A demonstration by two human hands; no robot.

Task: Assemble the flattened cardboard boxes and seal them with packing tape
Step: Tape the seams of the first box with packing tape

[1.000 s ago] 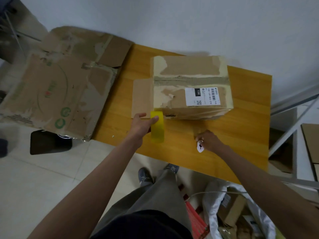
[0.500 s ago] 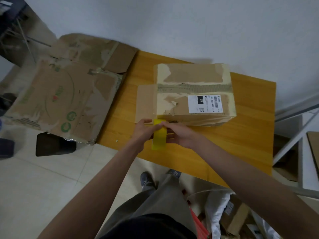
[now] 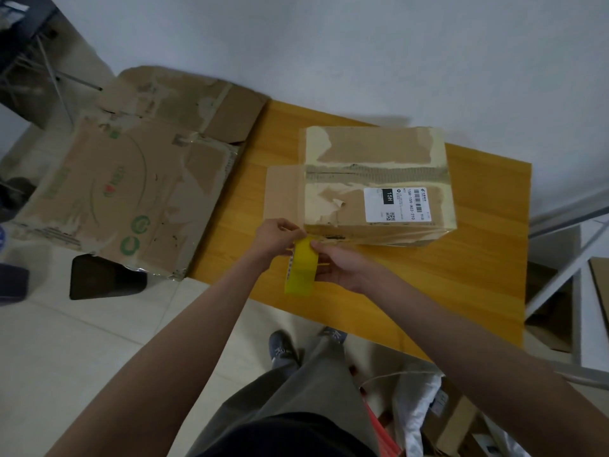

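Note:
An assembled cardboard box point(image 3: 375, 179) with old tape and a white shipping label stands on the wooden table point(image 3: 478, 258); one side flap point(image 3: 283, 192) sticks out flat to its left. Just in front of the box's near-left corner I hold a yellow roll of packing tape point(image 3: 301, 267) on edge. My left hand point(image 3: 275, 237) pinches at the roll's top, at the tape end. My right hand point(image 3: 342, 263) grips the roll from the right side, fingers curled round it.
Large flattened cardboard boxes point(image 3: 131, 179) lie stacked to the left of the table, partly over a black stool point(image 3: 105, 278). A metal shelf frame point(image 3: 566, 265) stands on the right. Bags and small boxes point(image 3: 428, 417) lie on the floor by my feet.
My right hand left the table, where it held a small white thing, and came to grip the tape roll. My left hand has shifted to pinch at the roll's top.

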